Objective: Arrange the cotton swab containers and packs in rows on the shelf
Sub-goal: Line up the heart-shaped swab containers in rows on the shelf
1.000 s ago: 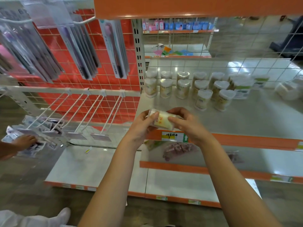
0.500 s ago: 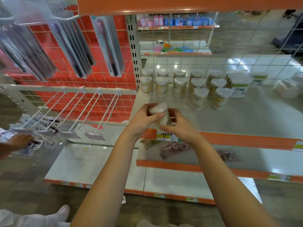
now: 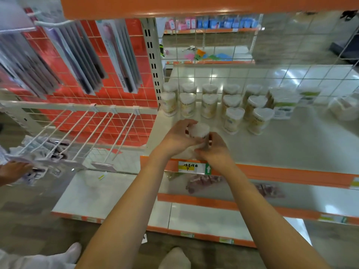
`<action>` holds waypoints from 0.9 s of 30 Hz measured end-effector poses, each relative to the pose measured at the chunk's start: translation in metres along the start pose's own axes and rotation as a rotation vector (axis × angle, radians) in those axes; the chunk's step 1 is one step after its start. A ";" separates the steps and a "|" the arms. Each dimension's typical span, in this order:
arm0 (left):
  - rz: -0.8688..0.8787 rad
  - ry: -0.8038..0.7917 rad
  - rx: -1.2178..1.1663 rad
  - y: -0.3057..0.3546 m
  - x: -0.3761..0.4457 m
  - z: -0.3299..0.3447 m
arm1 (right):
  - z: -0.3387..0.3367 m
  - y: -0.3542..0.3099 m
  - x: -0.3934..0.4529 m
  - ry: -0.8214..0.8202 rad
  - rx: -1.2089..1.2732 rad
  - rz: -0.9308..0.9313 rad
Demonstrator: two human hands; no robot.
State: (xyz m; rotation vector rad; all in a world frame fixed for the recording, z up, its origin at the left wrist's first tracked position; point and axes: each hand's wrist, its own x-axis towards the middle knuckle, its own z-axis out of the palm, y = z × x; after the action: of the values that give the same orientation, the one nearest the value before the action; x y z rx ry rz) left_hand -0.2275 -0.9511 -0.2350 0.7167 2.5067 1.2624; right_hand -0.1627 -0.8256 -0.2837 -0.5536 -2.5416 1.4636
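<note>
Left hand (image 3: 177, 139) and right hand (image 3: 212, 152) both gripping upright swab container (image 3: 199, 133), over shelf (image 3: 291, 144) front edge. Probably light, rigid, smooth plastic; best held round the sides. Behind it: heart-lidded containers (image 3: 233, 119) in rows.

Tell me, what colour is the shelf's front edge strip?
Orange, on the shelf edge strip, seen clearest in the head view.

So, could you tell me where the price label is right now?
Head view: the price label sits on the shelf's orange front edge, just below both hands.
</note>
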 end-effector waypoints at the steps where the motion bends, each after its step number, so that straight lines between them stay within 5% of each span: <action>1: -0.003 -0.011 0.009 -0.002 0.005 0.002 | 0.002 0.004 0.005 0.026 -0.051 0.017; 7: 0.064 -0.052 0.055 -0.007 0.038 0.004 | 0.002 -0.002 0.029 0.093 -0.273 0.138; 27: 0.164 -0.043 -0.049 -0.012 0.093 0.014 | 0.000 -0.005 0.056 0.255 -0.278 0.181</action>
State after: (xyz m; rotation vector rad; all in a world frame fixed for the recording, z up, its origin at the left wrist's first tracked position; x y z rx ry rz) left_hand -0.3043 -0.8984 -0.2531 0.9436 2.4150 1.3416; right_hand -0.2150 -0.8060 -0.2818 -0.9661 -2.5542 1.0099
